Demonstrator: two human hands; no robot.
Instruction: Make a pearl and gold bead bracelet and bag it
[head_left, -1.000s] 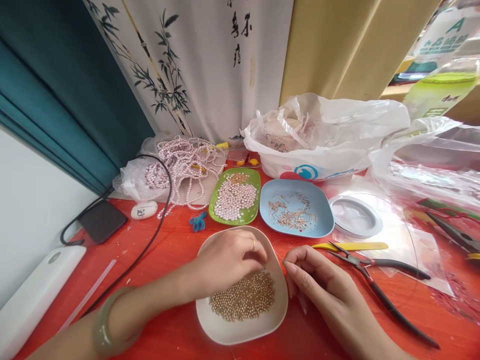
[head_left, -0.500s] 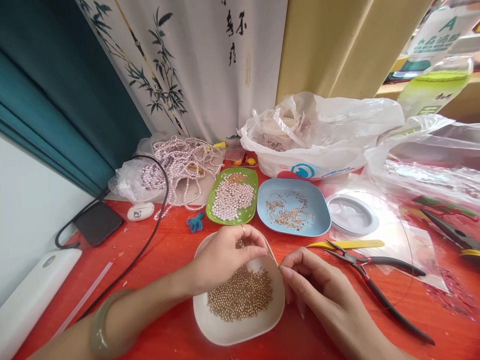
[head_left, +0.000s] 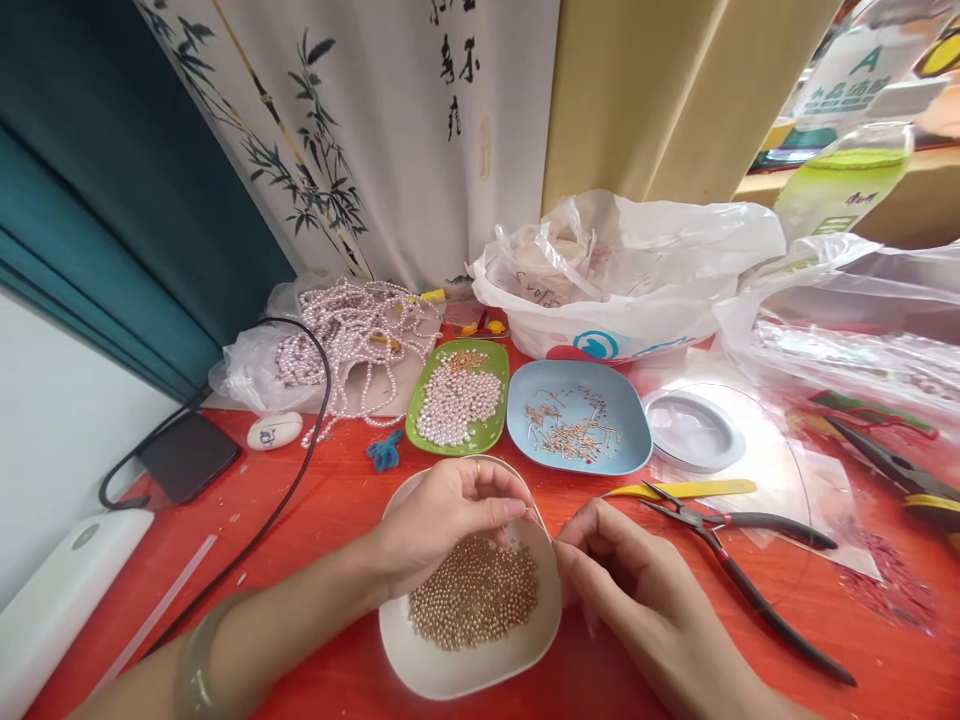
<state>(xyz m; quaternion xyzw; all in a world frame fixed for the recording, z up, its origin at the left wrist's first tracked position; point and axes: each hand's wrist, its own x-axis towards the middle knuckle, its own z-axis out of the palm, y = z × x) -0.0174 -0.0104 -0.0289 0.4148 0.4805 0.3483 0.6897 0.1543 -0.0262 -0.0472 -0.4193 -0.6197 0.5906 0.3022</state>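
Note:
My left hand (head_left: 457, 515) is over the white tray (head_left: 442, 680), its thumb and fingers pinched near the tray's far right rim on what looks like a small gold bead. Under it lies a heap of gold beads (head_left: 480, 595). At the tray's right edge my right hand (head_left: 622, 575) is closed in a pinch, fingertips a short gap from the left ones. A thin, fine item seems to run between the two pinches, too small to name. Beyond are a green tray (head_left: 414, 432) of pale pink pearls and gold bits, and a blue tray (head_left: 637, 440) with metal pins.
Right of my right hand lie black-handled pliers (head_left: 720, 540) and yellow tweezers (head_left: 705, 489). A white round spool (head_left: 694, 430) sits behind them. Pink pearl strands (head_left: 352, 330), a black cable (head_left: 296, 470) and a phone (head_left: 191, 458) are at left. Plastic bags (head_left: 637, 290) line the back.
The view has shifted slightly, so most things sit a little further left. My left fingertips have changed their pinch slightly and still face the right hand's pinch.

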